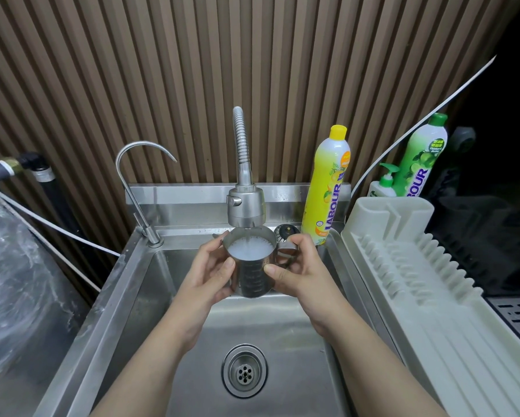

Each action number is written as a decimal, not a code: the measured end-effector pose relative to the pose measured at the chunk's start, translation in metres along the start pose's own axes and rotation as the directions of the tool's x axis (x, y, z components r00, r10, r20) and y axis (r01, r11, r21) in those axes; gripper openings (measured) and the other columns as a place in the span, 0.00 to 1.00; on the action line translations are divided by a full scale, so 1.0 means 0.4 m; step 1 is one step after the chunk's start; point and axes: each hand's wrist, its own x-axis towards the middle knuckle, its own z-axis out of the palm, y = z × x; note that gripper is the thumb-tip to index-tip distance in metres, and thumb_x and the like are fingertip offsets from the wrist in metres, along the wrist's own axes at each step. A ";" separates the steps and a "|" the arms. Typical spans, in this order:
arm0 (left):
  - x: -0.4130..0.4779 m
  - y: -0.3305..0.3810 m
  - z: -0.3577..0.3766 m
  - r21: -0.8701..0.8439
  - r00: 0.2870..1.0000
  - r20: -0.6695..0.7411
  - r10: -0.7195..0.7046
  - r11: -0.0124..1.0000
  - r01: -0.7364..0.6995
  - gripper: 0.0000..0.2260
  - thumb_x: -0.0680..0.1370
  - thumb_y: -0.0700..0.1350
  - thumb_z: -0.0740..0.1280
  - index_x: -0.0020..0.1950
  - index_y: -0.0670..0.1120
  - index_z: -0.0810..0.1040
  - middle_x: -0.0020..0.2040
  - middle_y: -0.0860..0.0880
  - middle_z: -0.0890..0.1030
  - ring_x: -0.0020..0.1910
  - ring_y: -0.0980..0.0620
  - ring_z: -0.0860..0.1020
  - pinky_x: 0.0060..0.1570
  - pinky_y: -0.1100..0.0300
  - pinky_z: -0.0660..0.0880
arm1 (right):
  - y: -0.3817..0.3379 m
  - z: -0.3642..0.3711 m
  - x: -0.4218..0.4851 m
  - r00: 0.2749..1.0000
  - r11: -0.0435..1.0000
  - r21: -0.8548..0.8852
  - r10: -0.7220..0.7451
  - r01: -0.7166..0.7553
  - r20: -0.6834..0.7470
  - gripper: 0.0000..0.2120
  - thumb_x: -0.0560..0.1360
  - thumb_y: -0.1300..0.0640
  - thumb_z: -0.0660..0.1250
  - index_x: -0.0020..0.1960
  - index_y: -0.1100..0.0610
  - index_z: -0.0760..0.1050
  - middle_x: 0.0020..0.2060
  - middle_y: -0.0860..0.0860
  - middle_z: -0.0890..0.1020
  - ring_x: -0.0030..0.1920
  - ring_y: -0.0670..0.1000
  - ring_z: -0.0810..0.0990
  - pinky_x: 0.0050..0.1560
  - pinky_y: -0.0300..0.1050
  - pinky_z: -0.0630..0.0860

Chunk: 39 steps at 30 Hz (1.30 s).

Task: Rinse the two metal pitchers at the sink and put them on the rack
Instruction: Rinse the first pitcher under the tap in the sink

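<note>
Both hands, left hand point(215, 266) and right hand point(298, 266), are clamping fingers around the wet, likely slippery, water-heavy pitcher point(251, 266) filling under the tap point(246, 206), handle side safest

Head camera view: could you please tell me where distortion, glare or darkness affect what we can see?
Head view: wide-angle bending curves the slatted wall and the dish rack toward the edges; the far right falls into near black; soft glare streaks the sink steel; the pitcher, left hand and right hand are evenly lit and sharp.
</note>
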 end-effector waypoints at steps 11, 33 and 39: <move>-0.001 -0.004 -0.001 0.018 1.000 -0.014 -0.021 1.000 0.021 0.21 0.74 0.47 0.64 0.67 0.52 0.71 0.63 0.51 0.79 0.61 0.48 0.78 0.59 0.36 0.74 | 0.009 0.001 0.006 0.999 0.999 -0.030 0.028 -0.029 -0.026 0.19 0.65 0.57 0.73 0.42 0.34 0.71 0.46 0.47 0.82 0.50 0.48 0.80 0.58 0.59 0.79; 0.004 0.004 -0.001 0.003 1.000 -0.007 -0.006 1.000 0.006 0.23 0.67 0.54 0.69 0.63 0.56 0.74 0.61 0.50 0.80 0.61 0.48 0.78 0.58 0.34 0.73 | 0.010 0.003 0.004 0.999 1.000 0.020 0.018 -0.017 -0.044 0.18 0.65 0.60 0.72 0.49 0.47 0.69 0.43 0.48 0.82 0.47 0.48 0.80 0.57 0.60 0.79; 0.003 0.002 -0.001 0.000 1.000 -0.006 -0.006 1.000 0.006 0.20 0.71 0.51 0.69 0.63 0.57 0.74 0.61 0.52 0.80 0.62 0.49 0.78 0.59 0.36 0.74 | 0.006 0.000 0.001 0.999 1.000 0.026 0.018 -0.017 -0.037 0.18 0.70 0.66 0.71 0.49 0.46 0.69 0.42 0.47 0.82 0.46 0.48 0.79 0.56 0.60 0.78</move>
